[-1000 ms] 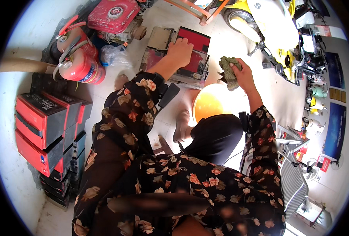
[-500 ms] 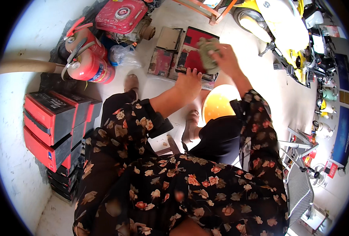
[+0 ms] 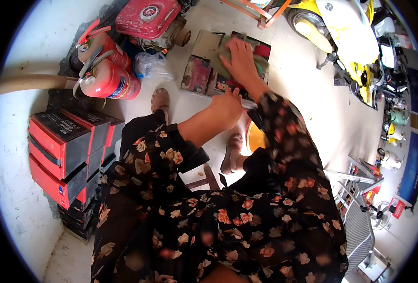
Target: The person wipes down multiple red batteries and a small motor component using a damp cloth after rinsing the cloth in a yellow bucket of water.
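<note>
A worn red-and-black box (image 3: pixel 263 50), battery-like in shape, lies on the floor in front of me. My right hand (image 3: pixel 243 61) presses a grey-green cloth (image 3: pixel 221 62) onto its top, fingers spread over the cloth. At the box's near edge my left hand (image 3: pixel 225 108) has its fingers curled over the rim; the fingertips are partly hidden. Against the box's left side are a scuffed red box (image 3: pixel 197 75) and, farther off, a beige-topped one (image 3: pixel 207 45). A round orange-yellow tub-like thing (image 3: pixel 255 137) sits by my right foot, mostly covered by my right sleeve.
Two red fire extinguishers (image 3: pixel 117 84) and a clear plastic bag (image 3: pixel 152 66) stand left of the boxes. Behind them is an engine with a red tank (image 3: pixel 147 18). Red-and-black boxes (image 3: pixel 60 141) are stacked at the left wall. A yellow scooter (image 3: pixel 345 33) is at far right.
My right hand and the cloth have moved left across the box's top, and its fingers have spread. My left hand stays at the near edge. My right sleeve now covers more of the orange-yellow thing.
</note>
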Demonstrator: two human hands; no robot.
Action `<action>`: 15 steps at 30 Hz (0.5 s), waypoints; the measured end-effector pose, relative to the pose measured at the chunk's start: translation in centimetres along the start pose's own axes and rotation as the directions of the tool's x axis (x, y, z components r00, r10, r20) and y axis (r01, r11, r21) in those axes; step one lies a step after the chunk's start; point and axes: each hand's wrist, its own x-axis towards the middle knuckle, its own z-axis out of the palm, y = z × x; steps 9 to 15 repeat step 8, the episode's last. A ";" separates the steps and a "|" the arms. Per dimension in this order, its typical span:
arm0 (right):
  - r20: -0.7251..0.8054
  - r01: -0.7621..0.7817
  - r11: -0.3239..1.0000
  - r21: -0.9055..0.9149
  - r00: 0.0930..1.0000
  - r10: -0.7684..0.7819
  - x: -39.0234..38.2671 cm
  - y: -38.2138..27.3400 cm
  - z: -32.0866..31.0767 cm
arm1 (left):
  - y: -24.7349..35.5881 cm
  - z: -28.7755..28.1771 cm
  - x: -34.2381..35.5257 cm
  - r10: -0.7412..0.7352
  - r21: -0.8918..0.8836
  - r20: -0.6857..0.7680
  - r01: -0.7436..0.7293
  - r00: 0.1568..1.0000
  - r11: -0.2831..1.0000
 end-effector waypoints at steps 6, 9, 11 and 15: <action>0.280 0.004 1.000 -0.001 0.960 -0.004 -6.9 -1.4 -4.6 | 0.6 -3.2 0.2 0.115 -0.366 0.488 0.083 0.865 0.927; 0.292 -0.030 0.995 -0.093 0.955 0.056 -5.8 -0.8 -3.6 | 1.2 -2.7 -0.4 -0.046 -0.083 0.383 0.083 0.923 0.993; 0.292 -0.030 0.995 -0.093 0.955 0.056 -5.8 -0.8 -3.6 | 1.2 -2.7 -0.4 -0.046 -0.083 0.383 0.083 0.923 0.993; 0.292 -0.030 0.995 -0.093 0.955 0.056 -5.8 -0.8 -3.6 | 1.2 -2.7 -0.4 -0.046 -0.083 0.383 0.083 0.923 0.993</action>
